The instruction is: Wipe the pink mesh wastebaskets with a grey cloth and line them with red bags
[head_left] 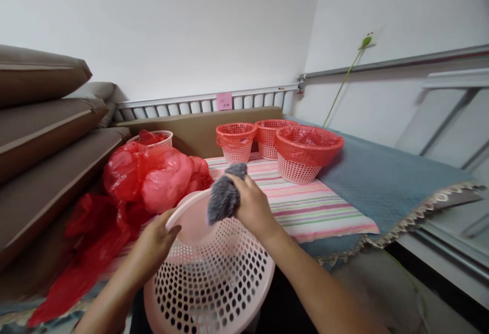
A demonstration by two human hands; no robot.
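Note:
A pale pink perforated basket (214, 278) lies tipped toward me, its flat bottom facing up and away. My left hand (155, 247) grips the edge of that bottom, fingers curled round it. My right hand (254, 206) is closed on a grey fuzzy cloth (225, 196) and presses it against the basket's bottom.
Crumpled red plastic bags (153, 176) are piled at the left on a striped cloth (317, 206). Three baskets lined with red bags (307, 150) stand behind, a fourth basket (160, 137) further left. Brown cushions (42, 135) stack at far left. A blue blanket (382, 176) covers the right side.

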